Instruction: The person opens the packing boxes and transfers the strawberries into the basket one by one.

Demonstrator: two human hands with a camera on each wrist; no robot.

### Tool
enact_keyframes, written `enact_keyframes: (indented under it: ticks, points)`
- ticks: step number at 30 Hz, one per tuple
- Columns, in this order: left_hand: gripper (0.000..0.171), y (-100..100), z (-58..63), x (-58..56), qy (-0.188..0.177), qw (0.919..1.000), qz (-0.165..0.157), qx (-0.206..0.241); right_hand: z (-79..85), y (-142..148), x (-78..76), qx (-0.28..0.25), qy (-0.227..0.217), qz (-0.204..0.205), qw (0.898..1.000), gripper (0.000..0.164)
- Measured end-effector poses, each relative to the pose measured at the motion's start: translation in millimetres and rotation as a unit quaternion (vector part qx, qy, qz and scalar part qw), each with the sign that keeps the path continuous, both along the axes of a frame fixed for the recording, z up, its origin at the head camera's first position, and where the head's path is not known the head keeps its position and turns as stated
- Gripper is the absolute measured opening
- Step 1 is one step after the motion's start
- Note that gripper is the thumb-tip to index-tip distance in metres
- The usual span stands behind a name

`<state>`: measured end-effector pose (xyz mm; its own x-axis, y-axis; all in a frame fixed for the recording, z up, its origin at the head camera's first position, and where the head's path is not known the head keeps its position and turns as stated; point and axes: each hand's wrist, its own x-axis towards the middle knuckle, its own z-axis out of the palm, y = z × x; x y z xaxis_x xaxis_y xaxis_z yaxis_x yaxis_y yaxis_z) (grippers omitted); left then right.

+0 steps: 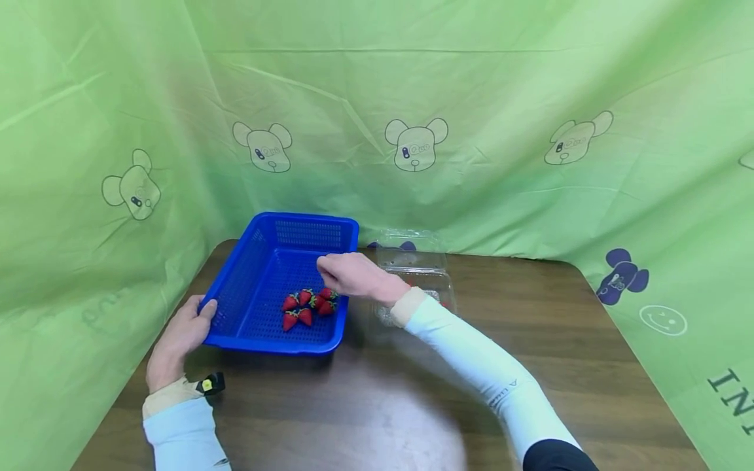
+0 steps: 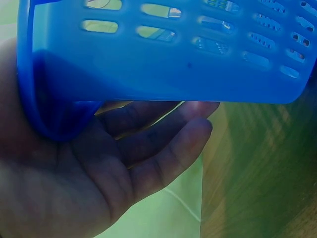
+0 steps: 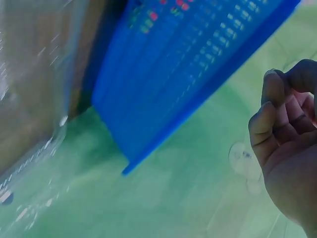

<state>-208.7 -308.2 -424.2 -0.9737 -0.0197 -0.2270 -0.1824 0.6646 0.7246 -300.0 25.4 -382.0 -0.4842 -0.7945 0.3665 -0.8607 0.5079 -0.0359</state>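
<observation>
My left hand point(image 1: 187, 328) grips the left front corner of a blue plastic basket point(image 1: 241, 337); in the left wrist view, its fingers point(image 2: 166, 158) reach beneath the slotted basket wall. Several red strawberries point(image 1: 305, 316) with green tops lie in the basket's near right part. Above the basket's right rim is my right hand point(image 1: 356, 275), its fingers curled. The right wrist view shows a sliver of red inside those fingers point(image 3: 273, 91), apparently a strawberry, mostly hidden. Behind the right forearm, a clear plastic clamshell box point(image 1: 436, 282) stands with its lid raised; bits of red show inside.
Everything stands on a brown wooden table point(image 1: 353, 418). A green curtain point(image 1: 483, 196) with bear-head prints hangs behind the table and along its sides. The clear box sits just right of the basket, close to the back curtain.
</observation>
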Motion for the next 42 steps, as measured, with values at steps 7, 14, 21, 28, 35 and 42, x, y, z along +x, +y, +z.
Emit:
enact_keyframes:
  ticks: [7, 14, 21, 28, 35, 42]
  points:
    - [0.067, -1.9, 0.2, -0.7, 0.005, 0.9999, -0.005, -0.008, 3.8, 30.0, -4.1, 0.007, 0.001, -0.031, 1.0, 0.016]
    - [0.068, -0.6, -0.9, -0.3, 0.01, 0.9999, -0.004, 0.0, 2.5, 65.6, -8.2, 0.023, -0.013, -0.075, 0.997, 0.015]
    - [0.068, -1.8, -0.5, -1.4, 0.009, 1.0, -0.001, -0.001, -9.3, 94.4, -10.5, 0.059, -0.01, -0.12, 0.991, 0.012]
    - [0.067, -1.3, 0.3, -2.6, 0.006, 1.0, -0.002, 0.002, -23.9, 114.7, -8.4, 0.126, -0.071, -0.204, 0.968, 0.008]
    - [0.069, -1.7, 0.1, -2.1, 0.008, 1.0, 0.0, -0.002, -36.1, 124.3, -8.6, 0.202, -0.154, -0.259, 0.932, 0.022]
    - [0.069, -1.3, -1.1, -2.3, 0.005, 1.0, 0.004, 0.006, -46.1, 129.5, -10.7, 0.222, -0.176, -0.249, 0.926, 0.01]
